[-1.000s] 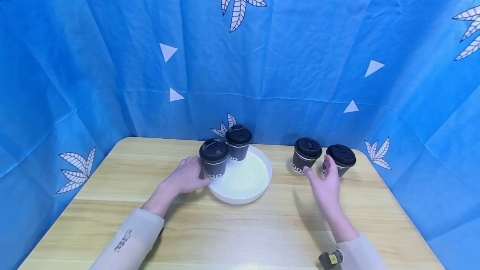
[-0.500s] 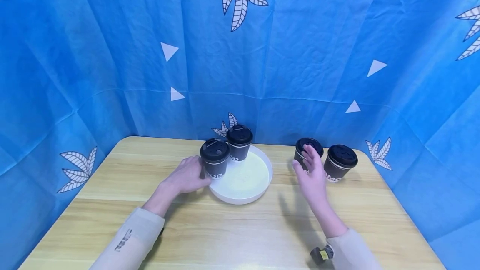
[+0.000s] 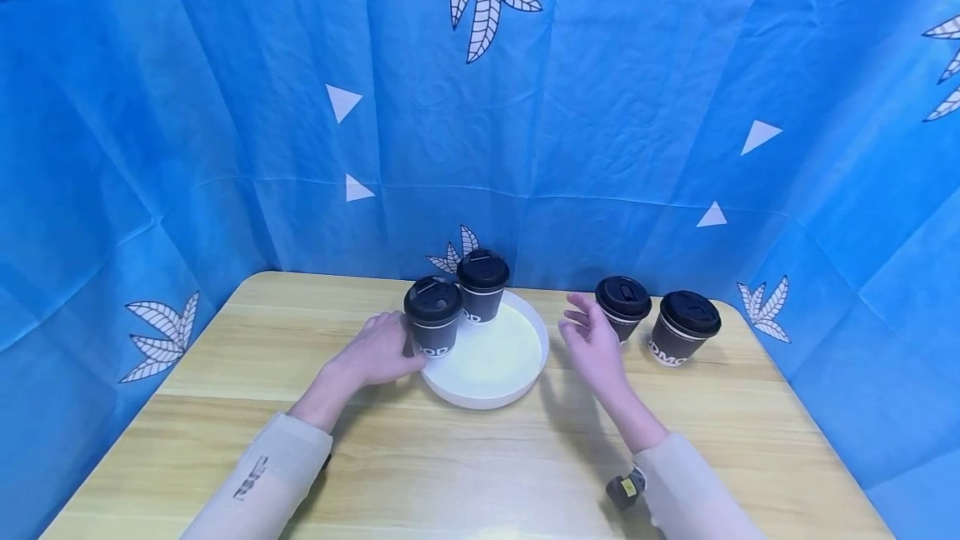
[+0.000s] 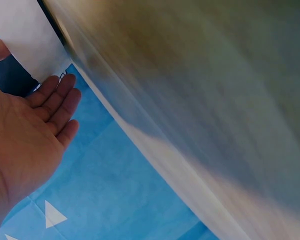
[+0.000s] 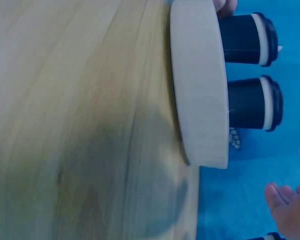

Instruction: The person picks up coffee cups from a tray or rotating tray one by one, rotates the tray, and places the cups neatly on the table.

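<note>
A black lidded paper coffee cup (image 3: 433,319) stands at the left side of a round white tray (image 3: 483,390). My left hand (image 3: 381,350) holds this cup low down, thumb at the front near the tray's rim; in the left wrist view the fingers (image 4: 60,102) lie on the cup's other side. Behind it on the tray stands a second lidded coffee cup (image 3: 482,286). My right hand (image 3: 592,348) hovers between the tray and a third cup (image 3: 624,307), fingers loosely bent and holding nothing. The right wrist view shows both tray cups upright.
Another lidded coffee cup (image 3: 682,329) stands at the far right of the wooden table (image 3: 465,473). A blue patterned curtain (image 3: 600,107) encloses the table at the back and both sides.
My right hand has moved left, away from the two right-hand cups and towards the tray, passing in front of the nearer one. The left hand and the cups have stayed put.
</note>
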`<state>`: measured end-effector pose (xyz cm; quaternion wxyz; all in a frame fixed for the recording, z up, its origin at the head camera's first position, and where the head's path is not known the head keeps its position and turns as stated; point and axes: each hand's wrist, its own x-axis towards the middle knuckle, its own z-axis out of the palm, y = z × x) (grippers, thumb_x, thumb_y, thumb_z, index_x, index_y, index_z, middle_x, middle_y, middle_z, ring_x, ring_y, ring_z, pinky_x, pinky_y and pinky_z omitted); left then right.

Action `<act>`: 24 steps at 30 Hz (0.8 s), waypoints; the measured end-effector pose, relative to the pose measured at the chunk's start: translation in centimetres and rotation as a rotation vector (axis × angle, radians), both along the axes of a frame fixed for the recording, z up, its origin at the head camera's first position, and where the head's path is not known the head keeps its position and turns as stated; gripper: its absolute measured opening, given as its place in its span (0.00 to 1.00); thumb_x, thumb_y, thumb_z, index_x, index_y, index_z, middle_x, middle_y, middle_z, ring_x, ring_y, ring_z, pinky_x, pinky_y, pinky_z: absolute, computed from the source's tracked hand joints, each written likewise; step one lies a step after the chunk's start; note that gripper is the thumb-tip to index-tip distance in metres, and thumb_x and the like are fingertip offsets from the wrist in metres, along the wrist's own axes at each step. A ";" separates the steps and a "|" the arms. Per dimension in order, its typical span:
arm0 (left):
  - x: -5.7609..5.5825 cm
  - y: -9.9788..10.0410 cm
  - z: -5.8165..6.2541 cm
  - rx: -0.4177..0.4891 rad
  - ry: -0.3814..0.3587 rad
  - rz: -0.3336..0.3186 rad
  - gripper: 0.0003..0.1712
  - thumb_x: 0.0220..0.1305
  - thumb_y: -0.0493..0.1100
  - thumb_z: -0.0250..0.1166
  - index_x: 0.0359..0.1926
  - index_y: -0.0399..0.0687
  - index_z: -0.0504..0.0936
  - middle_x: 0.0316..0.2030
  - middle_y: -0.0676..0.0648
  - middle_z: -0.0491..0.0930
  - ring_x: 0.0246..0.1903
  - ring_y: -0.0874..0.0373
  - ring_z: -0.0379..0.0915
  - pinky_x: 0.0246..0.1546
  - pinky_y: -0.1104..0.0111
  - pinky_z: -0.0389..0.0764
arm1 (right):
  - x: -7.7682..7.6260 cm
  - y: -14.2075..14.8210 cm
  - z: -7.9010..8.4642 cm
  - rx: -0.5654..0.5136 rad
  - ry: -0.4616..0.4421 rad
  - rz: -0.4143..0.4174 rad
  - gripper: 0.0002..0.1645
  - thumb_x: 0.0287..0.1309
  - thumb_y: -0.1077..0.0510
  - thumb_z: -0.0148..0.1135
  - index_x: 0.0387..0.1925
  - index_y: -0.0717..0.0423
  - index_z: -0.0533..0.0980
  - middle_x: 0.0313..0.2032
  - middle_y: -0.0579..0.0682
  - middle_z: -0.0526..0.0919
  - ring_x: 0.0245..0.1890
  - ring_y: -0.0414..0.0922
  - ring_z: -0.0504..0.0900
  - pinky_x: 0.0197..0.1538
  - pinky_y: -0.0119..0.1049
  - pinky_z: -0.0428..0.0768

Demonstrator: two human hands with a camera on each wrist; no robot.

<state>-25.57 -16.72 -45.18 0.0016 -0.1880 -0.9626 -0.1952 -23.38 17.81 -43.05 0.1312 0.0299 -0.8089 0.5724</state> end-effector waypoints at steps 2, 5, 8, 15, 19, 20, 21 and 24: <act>0.0 0.0 0.0 -0.001 -0.002 0.001 0.43 0.58 0.57 0.71 0.69 0.42 0.72 0.62 0.41 0.78 0.59 0.45 0.72 0.66 0.46 0.69 | -0.5 -0.2 -0.3 0.029 -0.035 0.006 0.30 0.68 0.67 0.58 0.70 0.67 0.68 0.68 0.62 0.75 0.65 0.59 0.78 0.67 0.50 0.76; 0.0 0.1 -0.1 -0.007 -0.003 0.002 0.44 0.58 0.57 0.71 0.70 0.41 0.71 0.62 0.41 0.78 0.59 0.45 0.72 0.66 0.46 0.69 | -1.1 -0.4 -0.8 0.073 -0.083 0.020 0.30 0.68 0.66 0.57 0.70 0.67 0.68 0.68 0.63 0.75 0.64 0.59 0.79 0.67 0.51 0.76; 0.0 0.0 -0.1 -0.011 -0.004 0.003 0.45 0.58 0.58 0.71 0.71 0.40 0.71 0.63 0.40 0.77 0.60 0.44 0.72 0.67 0.46 0.68 | -1.7 -0.6 -1.1 0.126 -0.129 0.036 0.30 0.67 0.65 0.56 0.70 0.68 0.68 0.67 0.63 0.75 0.63 0.60 0.79 0.66 0.52 0.77; 0.0 0.0 -0.1 -0.006 -0.007 0.002 0.45 0.58 0.58 0.71 0.71 0.41 0.70 0.63 0.40 0.77 0.61 0.44 0.71 0.68 0.45 0.67 | -2.9 -0.8 -1.6 0.272 -0.207 0.086 0.30 0.67 0.64 0.54 0.68 0.71 0.69 0.64 0.66 0.78 0.61 0.61 0.81 0.62 0.52 0.80; -0.1 -0.1 -0.2 -0.002 -0.005 -0.001 0.45 0.58 0.58 0.71 0.71 0.41 0.70 0.64 0.40 0.77 0.61 0.44 0.71 0.67 0.45 0.68 | -3.3 -0.8 -1.9 0.309 -0.221 0.125 0.29 0.65 0.67 0.53 0.67 0.74 0.69 0.62 0.68 0.79 0.58 0.62 0.82 0.59 0.51 0.82; -0.1 0.0 -0.2 0.000 -0.006 -0.001 0.45 0.58 0.58 0.71 0.71 0.41 0.70 0.64 0.40 0.77 0.61 0.44 0.72 0.67 0.45 0.68 | -3.3 -0.8 -2.1 0.314 -0.223 0.134 0.29 0.64 0.68 0.53 0.67 0.74 0.69 0.62 0.69 0.79 0.57 0.62 0.83 0.58 0.51 0.82; -0.1 0.0 -0.2 0.000 -0.006 -0.001 0.45 0.58 0.58 0.71 0.71 0.41 0.70 0.64 0.40 0.77 0.61 0.44 0.72 0.67 0.45 0.68 | -3.4 -0.7 -2.2 0.321 -0.224 0.140 0.29 0.64 0.69 0.53 0.66 0.74 0.69 0.61 0.69 0.79 0.57 0.61 0.83 0.58 0.50 0.83; -0.2 0.0 -0.1 -0.003 -0.006 0.005 0.45 0.58 0.58 0.71 0.71 0.41 0.70 0.64 0.40 0.77 0.61 0.44 0.72 0.67 0.45 0.68 | -3.4 -0.7 -2.5 0.335 -0.231 0.149 0.29 0.63 0.69 0.53 0.66 0.74 0.70 0.61 0.69 0.79 0.57 0.61 0.83 0.57 0.49 0.83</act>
